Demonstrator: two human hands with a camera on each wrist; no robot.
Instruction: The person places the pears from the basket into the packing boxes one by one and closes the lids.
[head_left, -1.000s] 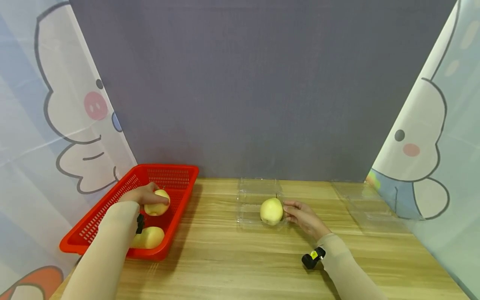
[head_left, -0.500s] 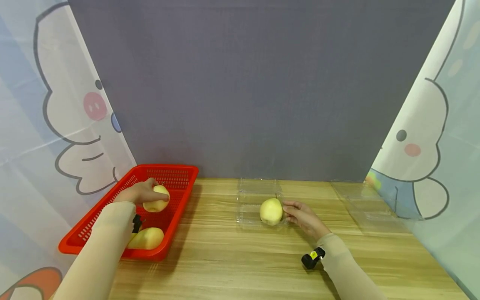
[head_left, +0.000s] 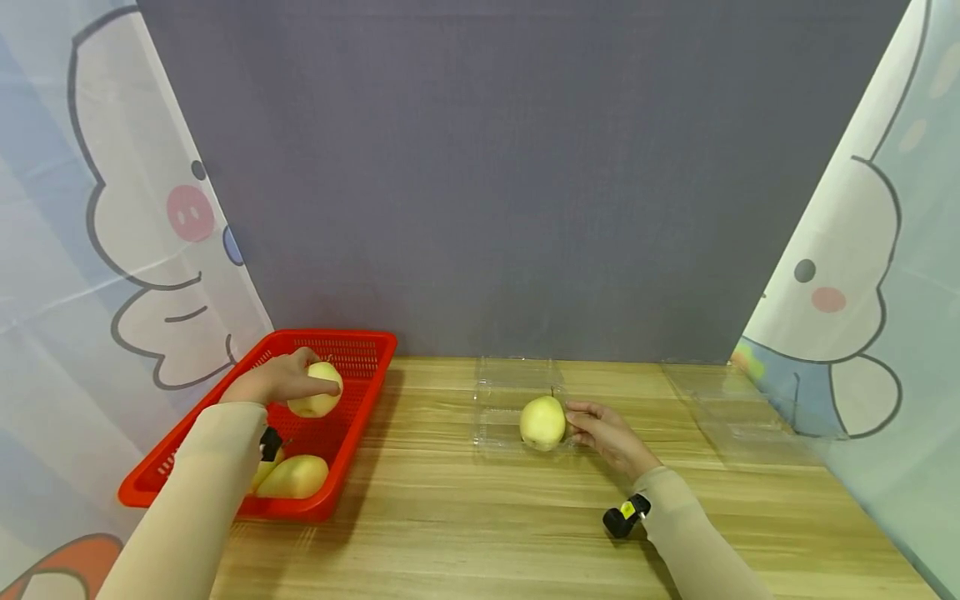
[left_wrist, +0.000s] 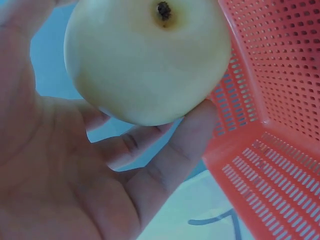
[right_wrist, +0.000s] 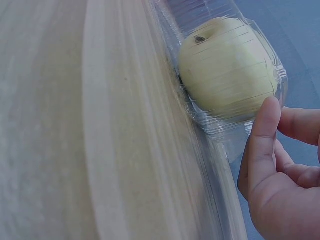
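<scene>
In the head view my left hand (head_left: 279, 379) grips a pale yellow pear (head_left: 317, 390) over the red basket (head_left: 352, 425). The left wrist view shows this pear (left_wrist: 145, 65) with fingers curled around it and its dark blossom end facing the camera. Below it, more pears (head_left: 294, 477) lie in the basket, partly hidden by the wrist. Another pear (head_left: 542, 423) sits in a clear plastic box (head_left: 498, 408) at the middle of the table. At that box's right end, my right hand (head_left: 606, 433) pinches the edge between thumb and fingers, close beside the pear (right_wrist: 227, 65).
More clear plastic packaging (head_left: 738, 404) lies at the table's right rear. Behind the wooden table (head_left: 450, 517) stands a grey panel (head_left: 525, 167). Printed cartoon curtains (head_left: 832, 292) hang at both sides, with the basket close to the left one.
My left hand has risen slightly with its pear, and more of the pears beneath its wrist now shows. The right hand and the boxed pear stay in place.
</scene>
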